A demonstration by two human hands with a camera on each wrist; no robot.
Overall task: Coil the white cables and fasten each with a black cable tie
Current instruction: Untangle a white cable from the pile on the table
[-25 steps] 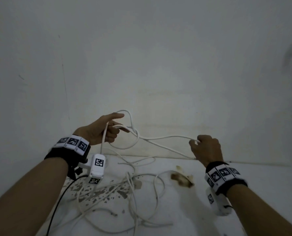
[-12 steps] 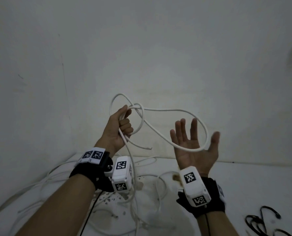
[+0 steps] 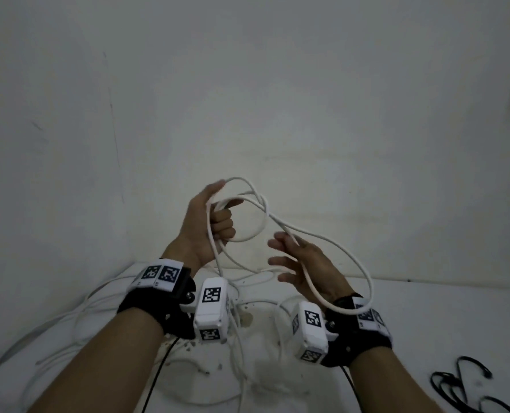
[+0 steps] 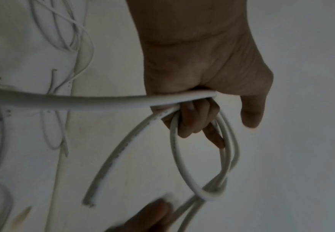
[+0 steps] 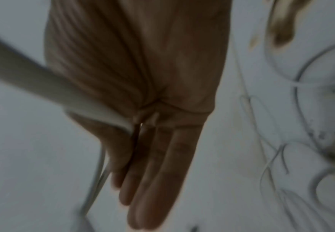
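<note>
My left hand [image 3: 215, 216] is raised in front of the wall and grips several loops of a white cable [image 3: 256, 222]; in the left wrist view its curled fingers [image 4: 194, 122] hold the loops, and a cut cable end [image 4: 89, 202] hangs free. A wide loop [image 3: 358, 263] of the same cable runs over my right hand [image 3: 301, 263] and round its wrist. My right hand is flat with straight fingers [image 5: 156, 180], the cable [image 5: 43, 81] lying across its palm. Black cable ties [image 3: 468, 386] lie on the table at the lower right.
More loose white cables [image 3: 241, 338] sprawl in a tangle over the white table [image 3: 426, 323] below my hands. The tabletop has brown stains [image 3: 246, 318]. A white wall [image 3: 277, 99] rises right behind the table, with a corner at the left.
My right hand let go of the cable, opened palm-up, then dropped and turned so the big loop slid over it to the wrist. My left hand rose and gathered more loops.
</note>
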